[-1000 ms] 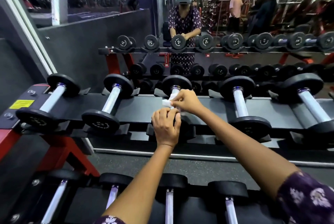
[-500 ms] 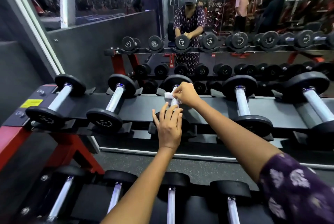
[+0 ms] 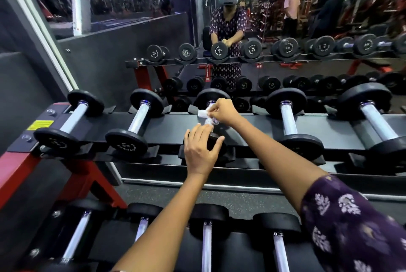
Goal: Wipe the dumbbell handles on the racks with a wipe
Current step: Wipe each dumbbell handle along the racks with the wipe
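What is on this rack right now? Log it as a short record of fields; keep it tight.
setting: gym dumbbell rack facing a mirror
dumbbell being wiped: third dumbbell from the left on the upper tier
wipe: white wipe, bunched around that handle
right hand: pinches the wipe
left hand: rests over the near weight head
lower tier: more dumbbells, untouched

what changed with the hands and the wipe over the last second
The right hand slid the white wipe up the third dumbbell's handle toward the far weight head. The left hand loosened: its fingers, curled over the near weight head a second ago, now lie spread on it. The right hand's pinch on the wipe is unchanged, and the other dumbbells sit where they were.
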